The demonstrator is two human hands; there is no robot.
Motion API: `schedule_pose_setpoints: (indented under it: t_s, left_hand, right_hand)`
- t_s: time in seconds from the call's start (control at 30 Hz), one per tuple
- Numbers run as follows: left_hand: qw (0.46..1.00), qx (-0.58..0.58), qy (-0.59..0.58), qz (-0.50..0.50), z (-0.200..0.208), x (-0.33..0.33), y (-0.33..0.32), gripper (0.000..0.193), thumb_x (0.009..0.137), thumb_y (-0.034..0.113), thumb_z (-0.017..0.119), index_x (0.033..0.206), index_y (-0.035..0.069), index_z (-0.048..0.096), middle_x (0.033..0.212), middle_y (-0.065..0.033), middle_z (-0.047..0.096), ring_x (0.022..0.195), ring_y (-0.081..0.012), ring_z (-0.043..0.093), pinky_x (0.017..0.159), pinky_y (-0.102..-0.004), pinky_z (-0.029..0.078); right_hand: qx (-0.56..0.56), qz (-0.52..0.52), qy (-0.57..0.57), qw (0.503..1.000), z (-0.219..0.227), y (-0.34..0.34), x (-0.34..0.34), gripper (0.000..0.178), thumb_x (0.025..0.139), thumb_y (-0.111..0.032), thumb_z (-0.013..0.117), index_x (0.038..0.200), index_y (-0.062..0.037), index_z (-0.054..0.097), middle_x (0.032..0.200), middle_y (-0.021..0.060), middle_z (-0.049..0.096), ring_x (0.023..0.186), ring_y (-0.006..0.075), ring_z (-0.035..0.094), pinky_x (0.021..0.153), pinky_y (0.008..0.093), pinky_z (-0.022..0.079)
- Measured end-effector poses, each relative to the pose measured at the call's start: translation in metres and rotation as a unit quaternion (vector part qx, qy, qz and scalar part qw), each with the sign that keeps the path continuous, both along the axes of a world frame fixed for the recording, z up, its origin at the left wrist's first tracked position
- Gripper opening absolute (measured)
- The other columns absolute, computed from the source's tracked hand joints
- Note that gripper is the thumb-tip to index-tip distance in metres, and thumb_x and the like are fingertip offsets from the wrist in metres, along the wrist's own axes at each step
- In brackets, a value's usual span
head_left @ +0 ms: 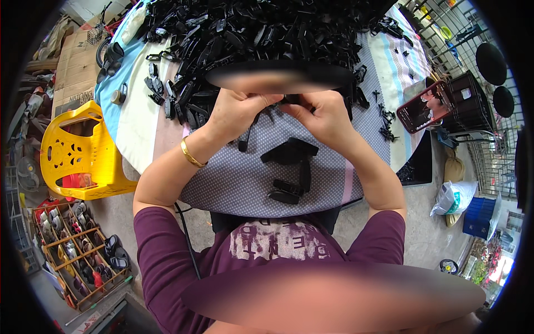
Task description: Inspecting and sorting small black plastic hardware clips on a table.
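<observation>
Both my hands are raised over the near side of the table, fingertips almost meeting. My left hand (236, 113) is closed, thumb and fingers pinched on a small black plastic piece (291, 99). From the other side my right hand (322, 114) pinches the same piece; its exact kind cannot be made out, since fingers and a blurred patch cover most of it. Below my hands several finished-looking black plastic parts (289, 153) lie on the dotted tablecloth (233, 183). Just beyond my hands rises a large heap of black plastic parts (250, 44).
A phone (425, 107) stands at the table's right, near small scattered black bits (386, 122). Left of the table are a yellow plastic chair (89, 156) and a wooden shoe rack (80, 250). A black crate (417, 161) sits by the right edge.
</observation>
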State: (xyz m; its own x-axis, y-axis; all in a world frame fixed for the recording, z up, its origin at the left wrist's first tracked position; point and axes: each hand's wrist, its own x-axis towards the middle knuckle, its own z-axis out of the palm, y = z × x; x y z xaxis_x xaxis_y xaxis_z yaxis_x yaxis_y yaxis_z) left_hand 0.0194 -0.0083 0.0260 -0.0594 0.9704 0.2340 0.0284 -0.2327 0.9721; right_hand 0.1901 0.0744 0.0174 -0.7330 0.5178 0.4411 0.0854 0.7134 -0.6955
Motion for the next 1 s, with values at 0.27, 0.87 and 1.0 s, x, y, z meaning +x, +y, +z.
schedule_pose_setpoints:
  t_s: [0.27,0.87,1.0]
  left_hand:
    - [0.999,-0.040,0.017,-0.031,0.004,-0.001,0.004,0.030,0.084,-0.005,0.055,0.113,-0.003,0.061,0.100,-0.0094,0.066,0.093,-0.0132,0.062,0.087,-0.0246,0.049]
    - [0.816,0.167,0.551,0.057,-0.029,0.019,0.014,0.031,0.066,0.011,0.071,0.095,0.006,0.060,0.101,-0.0040,0.057,0.098,-0.0231,0.049,0.086,-0.0350,0.042]
    - [0.883,0.123,0.449,0.063,-0.020,0.018,0.008,0.029,0.067,0.007,0.072,0.092,0.004,0.057,0.093,-0.0065,0.057,0.086,-0.0253,0.057,0.076,-0.0338,0.047]
  right_hand:
    - [0.074,0.014,-0.064,0.995,0.007,0.009,0.008,0.024,0.075,-0.019,0.072,0.090,-0.0015,0.065,0.067,0.0103,0.061,0.057,0.0200,0.059,0.054,0.0284,0.047]
    - [0.203,-0.067,-0.330,0.919,0.012,0.024,0.035,0.012,0.068,-0.009,0.062,0.079,-0.0039,0.060,0.070,0.0122,0.062,0.070,0.0296,0.062,0.062,0.0395,0.049]
    - [0.135,-0.042,-0.221,0.965,0.021,0.031,0.037,0.019,0.069,-0.007,0.061,0.088,-0.0056,0.060,0.069,0.0084,0.060,0.067,0.0250,0.061,0.062,0.0324,0.049]
